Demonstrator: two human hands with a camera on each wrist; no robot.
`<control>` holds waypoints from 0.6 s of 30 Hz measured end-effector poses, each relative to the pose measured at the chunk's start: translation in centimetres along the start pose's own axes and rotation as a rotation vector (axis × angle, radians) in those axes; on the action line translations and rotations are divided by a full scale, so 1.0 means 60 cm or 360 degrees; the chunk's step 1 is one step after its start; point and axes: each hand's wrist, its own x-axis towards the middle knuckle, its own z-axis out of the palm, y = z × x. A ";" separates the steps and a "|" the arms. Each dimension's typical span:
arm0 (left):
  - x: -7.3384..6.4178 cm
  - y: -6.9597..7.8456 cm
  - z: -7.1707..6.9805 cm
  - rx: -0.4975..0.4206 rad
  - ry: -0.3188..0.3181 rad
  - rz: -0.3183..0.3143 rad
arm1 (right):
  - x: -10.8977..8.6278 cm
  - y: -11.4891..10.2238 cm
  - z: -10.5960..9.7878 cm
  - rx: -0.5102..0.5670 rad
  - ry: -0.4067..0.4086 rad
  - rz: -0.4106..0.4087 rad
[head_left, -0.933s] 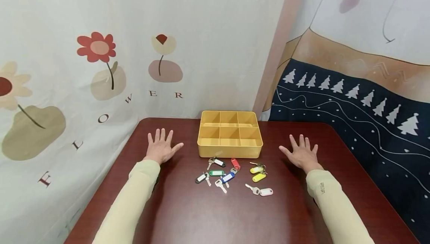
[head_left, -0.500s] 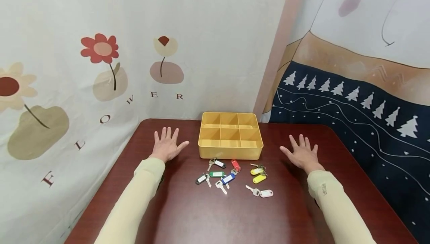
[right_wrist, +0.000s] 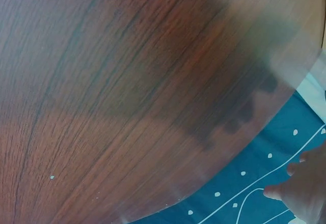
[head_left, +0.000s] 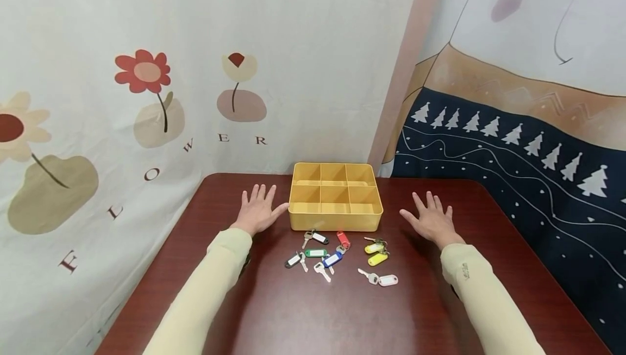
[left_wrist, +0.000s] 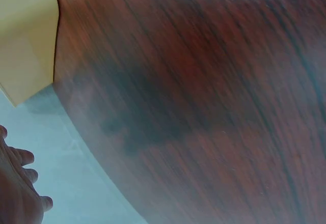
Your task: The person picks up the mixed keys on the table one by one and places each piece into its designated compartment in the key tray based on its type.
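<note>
My left hand (head_left: 256, 215) hovers with spread, straight fingers at the left side of a yellow six-compartment box (head_left: 335, 222), its thumb tip right at the box's edge. To the right of the box, my right hand (head_left: 431, 221) is spread too, holding nothing. In front of the box lie keys with coloured tags: black tags (head_left: 320, 238), a green tag (head_left: 315, 253), a blue tag (head_left: 332, 260), a red tag (head_left: 343, 239), yellow tags (head_left: 377, 259) and a white tag (head_left: 388, 280). The left wrist view catches the box's side (left_wrist: 25, 40) and some fingers (left_wrist: 31, 174).
A dark red-brown wooden table (head_left: 313, 317) carries everything. Behind it hangs a pale curtain (head_left: 313, 72) with flower prints, and on the right a navy cloth (head_left: 538, 208) with white trees. Hand shadows fall on the tabletop in both wrist views.
My left hand has moved right, up to the box's left edge. The right hand has shifted slightly left toward the box. Box and keys lie as before.
</note>
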 end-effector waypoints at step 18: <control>0.011 0.036 0.009 -0.0192 -0.0092 0.0034 | -0.005 0.000 0.001 0.0035 -0.0021 0.0000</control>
